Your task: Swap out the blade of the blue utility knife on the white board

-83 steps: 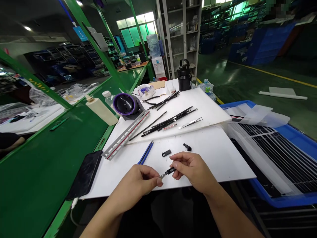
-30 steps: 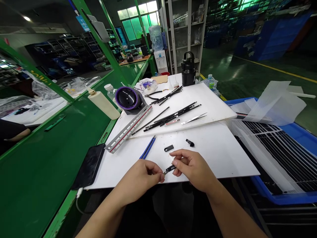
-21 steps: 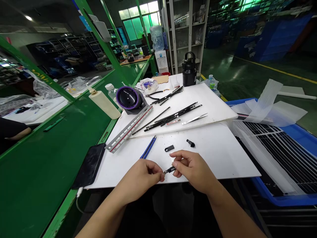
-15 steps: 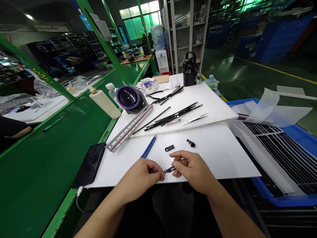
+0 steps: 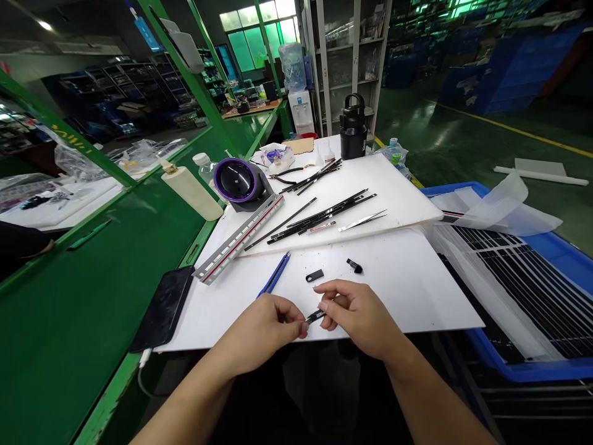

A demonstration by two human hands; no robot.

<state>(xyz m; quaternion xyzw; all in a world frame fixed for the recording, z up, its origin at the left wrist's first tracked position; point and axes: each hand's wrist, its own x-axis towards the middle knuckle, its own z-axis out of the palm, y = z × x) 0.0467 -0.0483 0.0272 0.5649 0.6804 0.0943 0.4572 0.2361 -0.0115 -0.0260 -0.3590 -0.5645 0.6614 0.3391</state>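
Note:
A small black USB flash drive [image 5: 317,316] with white lettering is held between my two hands, just above the front edge of the white table. My left hand [image 5: 273,321] is closed, pinching its small metallic end between thumb and fingertips. Thumb and fingers of my right hand [image 5: 356,315] close on its other end and cover part of it. Just beyond my fingers lie a flat black drive with a loop end [image 5: 314,275] and a short black USB stick [image 5: 354,266]. A blue utility knife [image 5: 275,274] rests beyond my left hand.
A white foam board [image 5: 398,191] carries black strips [image 5: 324,216], tweezers [image 5: 362,220] and pliers [image 5: 283,178]. A scale ruler [image 5: 238,240] leans by a purple-rimmed black device [image 5: 238,180]. At left lies a phone [image 5: 163,309]; at right, a blue tray [image 5: 519,372].
The view has shifted slightly, moving the surroundings a little left. Both hands keep their grip on the flash drive, which shows a slightly different tilt.

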